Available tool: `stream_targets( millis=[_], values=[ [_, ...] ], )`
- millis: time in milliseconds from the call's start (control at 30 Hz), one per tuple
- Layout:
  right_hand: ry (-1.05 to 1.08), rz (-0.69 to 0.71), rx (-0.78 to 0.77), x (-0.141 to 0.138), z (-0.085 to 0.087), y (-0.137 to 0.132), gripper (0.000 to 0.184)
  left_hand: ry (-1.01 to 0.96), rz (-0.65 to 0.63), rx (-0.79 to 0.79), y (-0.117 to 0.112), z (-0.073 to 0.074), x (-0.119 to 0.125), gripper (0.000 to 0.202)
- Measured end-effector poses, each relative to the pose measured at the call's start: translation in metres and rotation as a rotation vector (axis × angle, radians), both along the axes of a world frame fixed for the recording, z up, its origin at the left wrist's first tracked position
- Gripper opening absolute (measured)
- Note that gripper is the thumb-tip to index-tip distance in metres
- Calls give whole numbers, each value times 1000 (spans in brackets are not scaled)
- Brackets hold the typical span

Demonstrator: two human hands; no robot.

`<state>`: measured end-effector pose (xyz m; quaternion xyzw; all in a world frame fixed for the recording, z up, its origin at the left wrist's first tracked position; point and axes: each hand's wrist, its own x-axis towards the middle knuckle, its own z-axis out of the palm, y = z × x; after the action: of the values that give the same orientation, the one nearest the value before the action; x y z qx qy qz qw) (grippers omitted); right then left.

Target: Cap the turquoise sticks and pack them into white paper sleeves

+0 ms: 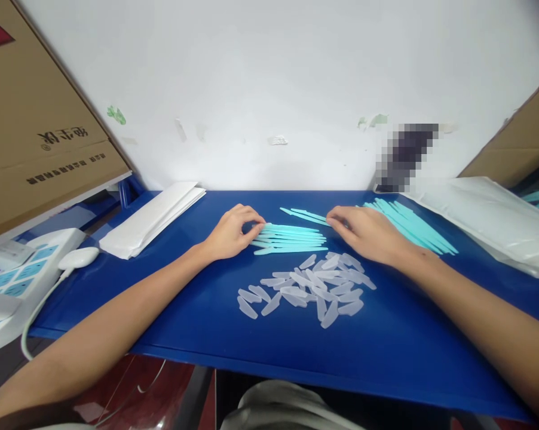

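Two loose turquoise sticks (309, 215) lie near the far edge of the bench (184, 322), directly to the left of the right hand (368, 230), whose fingertips touch their right ends; this hand is clearly the nearer one. Their long axis runs almost along the far edge, and the left ends point slightly towards the far left corner. The right thumb and forefinger are nearly together, but I cannot tell whether they grip. Just nearer to the front edge is a row of turquoise sticks (291, 236), about parallel to that edge. The left hand (233, 233) is at its left ends, fingertips almost closed, hold unclear. Translucent covers (314, 279) are scattered nearer to the front edge.
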<state>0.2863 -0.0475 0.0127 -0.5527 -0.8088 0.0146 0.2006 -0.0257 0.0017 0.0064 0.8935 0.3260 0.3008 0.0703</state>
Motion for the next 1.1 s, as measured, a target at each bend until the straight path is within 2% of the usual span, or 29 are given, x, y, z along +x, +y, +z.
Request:
stream_targets(
  millis=[167, 300, 433, 533, 667, 800, 933, 1100],
  values=[
    [-169, -67, -32, 17, -8, 10, 30, 84, -4, -21, 6, 0, -9, 29],
    [-119, -91, -101, 21, -12, 14, 26, 5, -203, -18, 2, 5, -9, 23],
    [-62, -87, -151, 20, -14, 14, 22, -99, -394, 28, -18, 11, 3, 17],
    [-77, -87, -168, 21, -16, 15, 22, 20, -509, 45, -37, 16, 16, 28],
    [-119, -85, -183, 21, -17, 15, 22, 291, -496, 2, -50, 18, 28, 46],
    [-159, -86, -212, 18, -15, 12, 19, 415, -481, -11, -50, 15, 29, 47],
    [-237, -81, -186, 13, -11, 7, 20, 459, -448, 1, -48, 14, 26, 43],
    [-231, -31, -51, 11, -6, 6, 22, 412, -452, 34, -46, 15, 24, 41]
  ],
)
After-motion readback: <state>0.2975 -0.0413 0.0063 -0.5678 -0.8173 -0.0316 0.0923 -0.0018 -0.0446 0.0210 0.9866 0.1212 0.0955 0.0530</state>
